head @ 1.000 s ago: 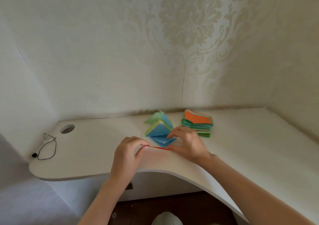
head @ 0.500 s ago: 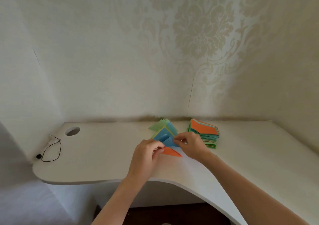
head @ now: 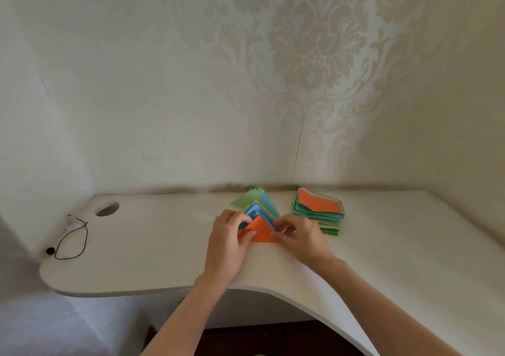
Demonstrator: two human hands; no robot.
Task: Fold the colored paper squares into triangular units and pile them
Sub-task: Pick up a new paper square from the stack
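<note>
Cream damask wallpaper (head: pixel 314 55) fills the corner behind a white desk (head: pixel 164 246) with a curved front edge. Far left on the desk: a round cable hole (head: pixel 106 209), and nearer the edge a thin black cord (head: pixel 71 242) looped on the surface, with a small black bead-like end by the rim. Back right, close to the wall, sits a stack of unfolded paper sheets (head: pixel 318 213), orange on top, green and blue-green layers below, edges slightly fanned. Just left of that stack, a pile of folded triangular units (head: pixel 258 205), light green at the back and blue in front, leaning against each other with points up; the hands hide its lower front part. The orange paper piece (head: pixel 259 231) is at desk centre, just in front of the pile, already a triangle with apex pointing away from the person, lying flat or nearly flat on the desk. Left hand (head: pixel 228 242) comes in from below, fingers curled over the triangle's left edge, thumb pressing its lower left corner, so it holds the piece. Right hand (head: pixel 300 236) mirrors it, fingers bent and pinching the right corner. Both forearms are bare, angled in from the bottom of the view.
</note>
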